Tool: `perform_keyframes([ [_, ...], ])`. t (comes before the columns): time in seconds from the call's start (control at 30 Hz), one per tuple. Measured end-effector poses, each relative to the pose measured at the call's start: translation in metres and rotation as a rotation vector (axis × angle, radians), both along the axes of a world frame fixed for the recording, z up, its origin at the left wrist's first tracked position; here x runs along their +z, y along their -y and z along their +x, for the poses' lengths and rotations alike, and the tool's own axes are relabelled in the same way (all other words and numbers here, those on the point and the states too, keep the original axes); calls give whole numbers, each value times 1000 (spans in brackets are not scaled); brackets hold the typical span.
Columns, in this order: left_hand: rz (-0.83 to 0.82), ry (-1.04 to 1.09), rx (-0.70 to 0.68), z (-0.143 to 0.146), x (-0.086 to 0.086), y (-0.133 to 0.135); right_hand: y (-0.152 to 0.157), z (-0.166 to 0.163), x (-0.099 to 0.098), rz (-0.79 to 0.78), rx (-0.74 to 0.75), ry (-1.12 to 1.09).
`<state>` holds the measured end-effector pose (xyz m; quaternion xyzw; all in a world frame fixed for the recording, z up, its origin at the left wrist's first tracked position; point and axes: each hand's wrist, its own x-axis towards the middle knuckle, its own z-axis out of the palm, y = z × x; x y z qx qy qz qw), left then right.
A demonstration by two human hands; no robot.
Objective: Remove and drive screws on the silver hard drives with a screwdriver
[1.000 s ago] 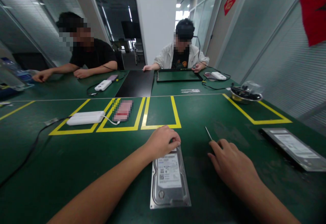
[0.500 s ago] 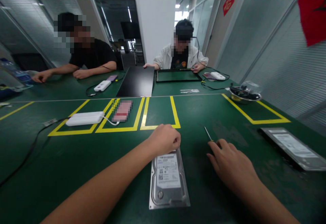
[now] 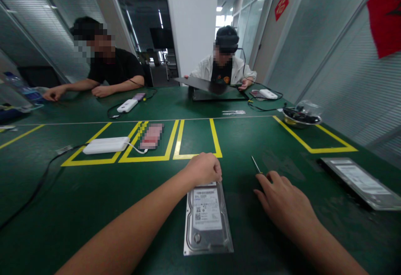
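A silver hard drive [image 3: 208, 216] with a white label lies on the green table directly in front of me. Over its far end is my left hand [image 3: 205, 168], with the fingers curled closed; whatever they hold is hidden by the hand. My right hand [image 3: 283, 193] rests on the table to the right of the drive. It is closed on a screwdriver [image 3: 256, 165], whose thin metal shaft points forward and away from the drive. The screwdriver's handle is mostly covered by the fingers.
Another hard drive [image 3: 360, 181] lies at the right. Beyond it stands a metal bowl [image 3: 302, 118] of dark parts. A white power bank [image 3: 106, 145] is cabled to a phone [image 3: 152, 136] near yellow tape outlines. Across the table, a co-worker handles a black panel [image 3: 209, 85]; another person sits left.
Across the table, the co-worker's black panel has lifted off the table and swung right over the frame. My two hands stay almost where they were.
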<state>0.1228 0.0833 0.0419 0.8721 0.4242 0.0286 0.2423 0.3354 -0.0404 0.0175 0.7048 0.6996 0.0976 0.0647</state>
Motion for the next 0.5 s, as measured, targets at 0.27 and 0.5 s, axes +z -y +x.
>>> perform_keyframes([
  [0.27, 183, 109, 133, -22, -8, 42, 4, 2, -1, -143, -110, -61],
  [0.5, 423, 109, 139, -27, -22, 93, -6, 12, -1, -33, -125, -239],
])
